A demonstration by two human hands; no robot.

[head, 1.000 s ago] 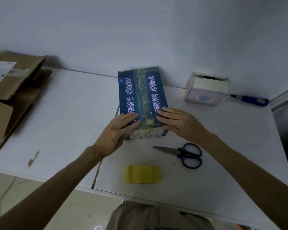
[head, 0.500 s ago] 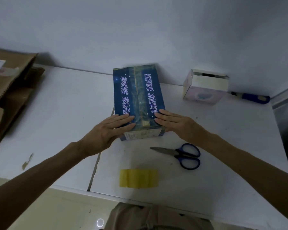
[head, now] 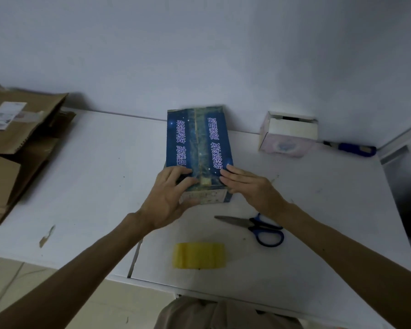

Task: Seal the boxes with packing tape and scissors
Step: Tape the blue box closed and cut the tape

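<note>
- a long blue cardboard box with white lettering (head: 199,143) lies flat on the white desk (head: 93,174), its far end close to the wall.
- a strip of clear tape runs down the box's middle seam, ending in a yellowish patch near the front edge.
- left hand (head: 169,198): fingers spread flat on the box's near left corner, thumb at the near end face.
- right hand (head: 249,186): fingers straight and together, pressing down on the near right corner.
- blue-handled scissors (head: 254,225) lie closed on the desk just in front of the box, under the right wrist.
- a yellow roll of packing tape (head: 199,255) sits near the desk's front edge.
- a small white and pink carton (head: 287,136) and a blue-handled tool (head: 351,148) lie by the wall to the right.
- flattened brown cardboard (head: 22,143) is stacked at the far left.
</note>
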